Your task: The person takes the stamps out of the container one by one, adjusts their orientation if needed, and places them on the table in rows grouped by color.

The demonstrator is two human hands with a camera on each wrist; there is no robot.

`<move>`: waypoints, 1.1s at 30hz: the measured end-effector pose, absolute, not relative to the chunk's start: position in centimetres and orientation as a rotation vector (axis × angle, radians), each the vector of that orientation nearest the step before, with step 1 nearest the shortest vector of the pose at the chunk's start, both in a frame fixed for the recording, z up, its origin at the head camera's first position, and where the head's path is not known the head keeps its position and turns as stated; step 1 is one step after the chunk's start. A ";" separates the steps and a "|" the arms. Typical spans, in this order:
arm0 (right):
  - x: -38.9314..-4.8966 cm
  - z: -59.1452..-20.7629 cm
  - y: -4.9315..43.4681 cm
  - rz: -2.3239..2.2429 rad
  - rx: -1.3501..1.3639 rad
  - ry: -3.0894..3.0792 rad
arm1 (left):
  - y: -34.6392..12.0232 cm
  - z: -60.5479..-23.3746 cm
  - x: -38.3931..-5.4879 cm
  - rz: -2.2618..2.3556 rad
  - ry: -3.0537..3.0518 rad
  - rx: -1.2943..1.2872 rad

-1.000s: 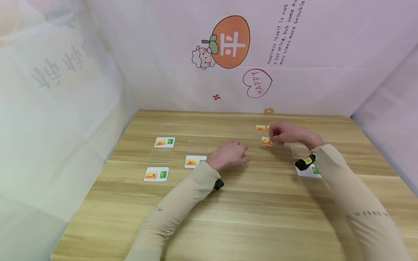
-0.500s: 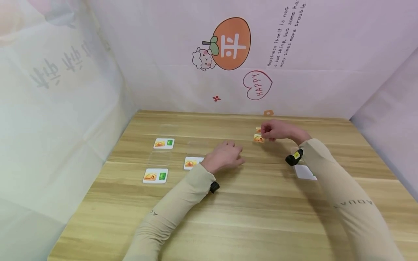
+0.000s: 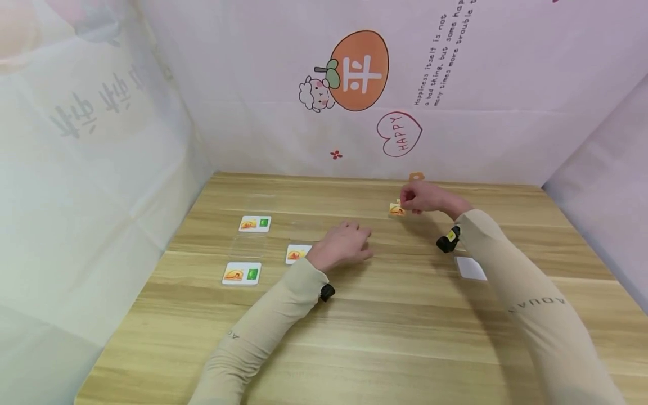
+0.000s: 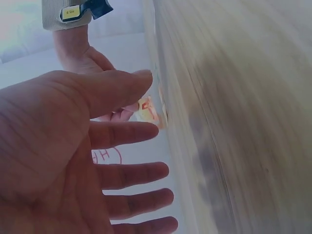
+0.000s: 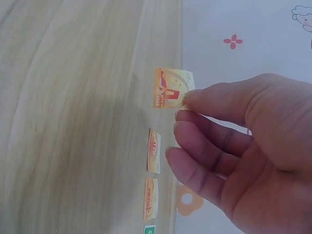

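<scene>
My right hand point(image 3: 427, 198) pinches a small orange-and-yellow stamp point(image 3: 396, 210) between thumb and fingers near the back of the table. In the right wrist view the stamp point(image 5: 174, 87) stands out beyond the thumb tip, its printed face showing. Two similar orange stamps point(image 5: 154, 152) and a small green one point(image 5: 149, 230) lie in a line on the table below it. My left hand point(image 3: 341, 243) holds nothing; it hovers over the middle of the table. Its fingers point(image 4: 134, 175) are spread and nearly straight in the left wrist view.
White cards point(image 3: 241, 273) lie at the left, bearing orange and green stamps; my left wrist partly covers one card point(image 3: 295, 253). Clear plastic sleeves point(image 3: 247, 246) lie among them. Another white card point(image 3: 468, 269) sits partly under my right forearm. A printed cloth point(image 3: 283, 129) backs the table.
My right hand has carried the stamp left and a little toward the back. My left hand has drifted slightly left, its fingers still relaxed.
</scene>
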State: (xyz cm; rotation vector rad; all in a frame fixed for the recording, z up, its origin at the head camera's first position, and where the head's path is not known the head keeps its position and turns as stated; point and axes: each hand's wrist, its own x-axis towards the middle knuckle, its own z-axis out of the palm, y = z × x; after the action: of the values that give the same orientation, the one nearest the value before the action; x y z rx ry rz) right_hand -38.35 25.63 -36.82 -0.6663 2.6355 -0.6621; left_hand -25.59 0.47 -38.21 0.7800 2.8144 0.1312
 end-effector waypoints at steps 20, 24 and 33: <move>-40.0 -37.6 24.6 -0.617 -0.645 2.718 | -1.5 -38.4 -25.1 0.080 2.751 0.804; -40.5 -37.9 24.6 -0.607 -0.639 2.740 | -1.5 -38.4 -24.9 0.099 2.726 0.786; -41.2 -38.4 24.1 -0.537 -0.628 2.869 | -1.6 -38.5 -24.8 0.113 2.721 0.779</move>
State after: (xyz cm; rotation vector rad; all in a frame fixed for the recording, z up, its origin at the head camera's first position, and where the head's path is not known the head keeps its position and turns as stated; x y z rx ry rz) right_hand -41.15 24.12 -38.42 -0.6284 2.8689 -0.5368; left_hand -24.79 -1.57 -38.53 0.7787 2.7212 0.1126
